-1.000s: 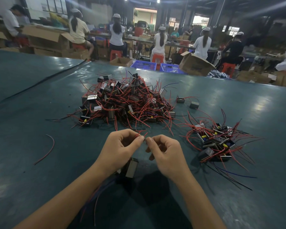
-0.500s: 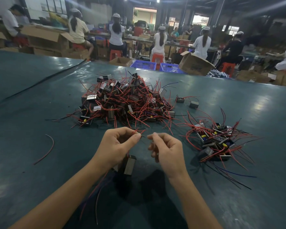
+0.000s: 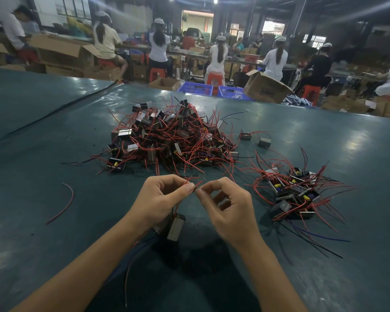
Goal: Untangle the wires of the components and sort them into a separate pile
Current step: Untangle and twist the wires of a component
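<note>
Between the two hands, just above the green tabletop point(image 3: 43, 154), a thin red wire point(image 3: 197, 183) is pinched at its ends. It belongs to a small block-shaped component point(image 3: 175, 227) that hangs below the left hand point(image 3: 160, 199), and more wires trail down from the component toward the person. The left hand has its thumb and forefinger closed on the wire, and the other fingers are curled in. The right hand point(image 3: 230, 204) pinches the same wire tip with thumb and forefinger; its other fingers are bent and loosely spread. Both forearms come up from the bottom edge, and the fingertips of the two hands almost meet.

Behind the hands lies the large tangled pile point(image 3: 173, 138) of dark components with red wires, and some black and blue ones. To the right, apart from it, is the smaller sorted pile point(image 3: 295, 192), where yellow parts show on several components. Two single components point(image 3: 245, 136) point(image 3: 264, 142) lie between the piles, toward the back. One loose red wire point(image 3: 65, 203) lies alone on the left of the tabletop.

Beyond the far edge stand two blue plastic crates point(image 3: 195, 89); what is in them I cannot tell. An open cardboard box point(image 3: 266, 87) is tilted beside them, and other open boxes stand at the left. Several workers point(image 3: 217, 57) sit on red stools with their backs to the camera.
</note>
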`<state>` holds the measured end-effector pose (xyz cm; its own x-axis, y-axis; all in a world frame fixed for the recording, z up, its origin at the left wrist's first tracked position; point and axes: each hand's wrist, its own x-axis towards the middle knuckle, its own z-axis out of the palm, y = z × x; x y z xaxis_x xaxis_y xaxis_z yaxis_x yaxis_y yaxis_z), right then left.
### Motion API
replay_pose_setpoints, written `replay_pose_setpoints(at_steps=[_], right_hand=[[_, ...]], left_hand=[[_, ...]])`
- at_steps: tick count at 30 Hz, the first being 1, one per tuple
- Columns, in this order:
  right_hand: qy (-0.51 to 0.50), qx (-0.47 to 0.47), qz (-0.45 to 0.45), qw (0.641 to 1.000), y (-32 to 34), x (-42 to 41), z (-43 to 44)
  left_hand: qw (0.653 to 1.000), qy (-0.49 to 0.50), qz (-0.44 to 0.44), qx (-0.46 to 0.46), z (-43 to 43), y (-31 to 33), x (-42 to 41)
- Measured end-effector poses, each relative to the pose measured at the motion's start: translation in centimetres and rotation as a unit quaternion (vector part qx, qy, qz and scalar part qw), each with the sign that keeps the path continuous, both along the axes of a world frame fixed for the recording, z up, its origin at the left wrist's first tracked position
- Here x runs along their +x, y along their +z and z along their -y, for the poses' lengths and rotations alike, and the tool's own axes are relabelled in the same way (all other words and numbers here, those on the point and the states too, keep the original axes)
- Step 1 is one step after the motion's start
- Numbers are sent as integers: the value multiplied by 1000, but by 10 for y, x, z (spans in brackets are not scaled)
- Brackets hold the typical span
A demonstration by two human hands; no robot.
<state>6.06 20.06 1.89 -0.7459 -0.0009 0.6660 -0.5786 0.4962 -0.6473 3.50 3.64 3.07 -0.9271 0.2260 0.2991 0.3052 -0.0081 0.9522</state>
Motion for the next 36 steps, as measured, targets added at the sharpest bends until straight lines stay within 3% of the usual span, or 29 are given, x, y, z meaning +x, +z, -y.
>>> replay_pose_setpoints(at_steps=[6, 9, 11, 13, 17, 18, 19, 20, 21, 23, 25, 27, 29, 33, 36], right_hand=[[11, 1, 10, 1000, 4, 1, -1], [15, -49, 79, 996, 7, 2, 2], [40, -141, 177, 973, 12, 3, 4], [65, -253, 309, 915, 18, 4, 5], [136, -420, 527, 726, 23, 4, 5], [151, -441, 542, 699, 22, 5, 5], [152, -442, 546, 696, 21, 4, 7], [135, -418, 533, 723, 19, 4, 8], [100, -374, 498, 775, 16, 3, 9], [11, -274, 352, 895, 9, 1, 11], [-54, -165, 174, 969, 2, 0, 10], [-72, -59, 56, 994, -1, 1, 8], [-70, 6, 8, 998, -3, 3, 8], [-72, 46, -7, 996, -6, 1, 6], [-52, 10, 45, 998, -4, 1, 7]], left_hand=[[1000, -2, -15, -12, 2, -1, -2], [1000, -10, -26, -15, 2, 0, 0], [999, -3, -43, -33, 3, -1, 0], [996, 7, -70, -59, 3, -2, 1], [991, 9, -105, -85, 1, -3, 4], [991, 7, -106, -85, 1, -3, 4], [991, 7, -105, -84, 1, -3, 4], [991, 8, -102, -82, 1, -2, 4], [992, 11, -97, -79, 1, -2, 4], [994, 19, -79, -69, 0, -2, 4], [996, 24, -61, -59, 0, -2, 3], [996, 28, -60, -55, 1, -1, 2], [996, 31, -63, -54, 1, -1, 2], [996, 28, -62, -57, 2, -1, 1], [996, 24, -59, -60, 3, -2, 1]])
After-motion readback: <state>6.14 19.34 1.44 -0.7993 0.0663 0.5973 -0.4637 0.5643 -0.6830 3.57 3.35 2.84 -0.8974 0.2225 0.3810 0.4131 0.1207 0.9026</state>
